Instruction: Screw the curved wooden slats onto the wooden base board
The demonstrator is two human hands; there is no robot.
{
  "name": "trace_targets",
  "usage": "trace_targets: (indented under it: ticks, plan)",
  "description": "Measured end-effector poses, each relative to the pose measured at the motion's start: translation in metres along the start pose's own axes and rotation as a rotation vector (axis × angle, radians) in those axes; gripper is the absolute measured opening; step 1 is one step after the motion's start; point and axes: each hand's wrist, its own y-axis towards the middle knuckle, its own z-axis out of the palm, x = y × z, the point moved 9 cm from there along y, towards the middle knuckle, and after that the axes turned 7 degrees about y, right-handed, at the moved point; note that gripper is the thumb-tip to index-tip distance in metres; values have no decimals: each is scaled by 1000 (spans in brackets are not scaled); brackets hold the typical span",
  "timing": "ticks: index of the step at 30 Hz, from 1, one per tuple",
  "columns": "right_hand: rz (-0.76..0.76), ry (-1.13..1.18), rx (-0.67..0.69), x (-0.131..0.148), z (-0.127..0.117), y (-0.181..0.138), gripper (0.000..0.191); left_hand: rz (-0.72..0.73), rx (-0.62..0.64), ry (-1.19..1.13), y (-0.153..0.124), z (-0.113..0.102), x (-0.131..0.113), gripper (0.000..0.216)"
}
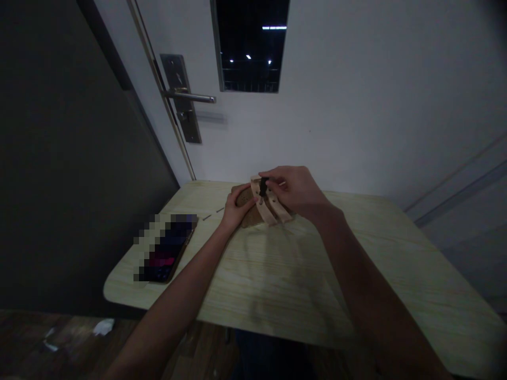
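A brown cork-soled sandal (pixel 253 211) with pale straps lies at the far side of the light wooden table (pixel 301 274). My left hand (pixel 236 209) is closed round the sandal's left end and holds it down. My right hand (pixel 293 191) hovers over the straps, its fingers pinched on a small dark buckle (pixel 263 186) on one strap (pixel 271 211). Both forearms reach in from the bottom of the view.
A phone (pixel 168 252) lies on the table's left side near the edge. Behind the table stands a white door with a metal lever handle (pixel 190 97) and a dark window. A dark wall runs on the left. Scraps of paper (pixel 103 326) lie on the floor.
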Motion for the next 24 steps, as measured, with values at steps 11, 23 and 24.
trace_targets:
  ticks: [11, 23, 24]
  plan:
    - [-1, -63, -41, 3, -7, 1, 13, -18, 9, 11, -1, 0, -2, 43]
    - [-21, -122, 0, 2, -5, -1, 21, -8, -1, 14, 0, 0, -3, 42]
    - [-20, -127, -10, 2, -6, 0, 17, -5, -1, 16, 0, 0, -3, 42]
